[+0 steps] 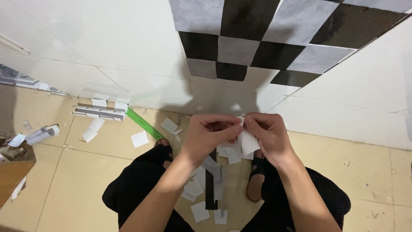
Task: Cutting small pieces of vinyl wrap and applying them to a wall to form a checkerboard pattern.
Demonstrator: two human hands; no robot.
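Observation:
My left hand (209,135) and my right hand (267,136) meet in front of me, fingertips pinched together on a small white paper piece (248,141) that hangs between them. Both hands are held above my knees, facing a tiled corner. On the wall above is a checkerboard of black and grey squares (274,38). Below my hands, several white paper scraps (195,189) and a dark strip (210,189) lie on the floor between my feet.
A green ruler (143,122) and a grey-and-white rolled sheet (101,112) lie by the wall at left. Another roll (42,134) and loose white squares (140,138) sit on the beige floor tiles. A brown board edge (13,172) is at far left.

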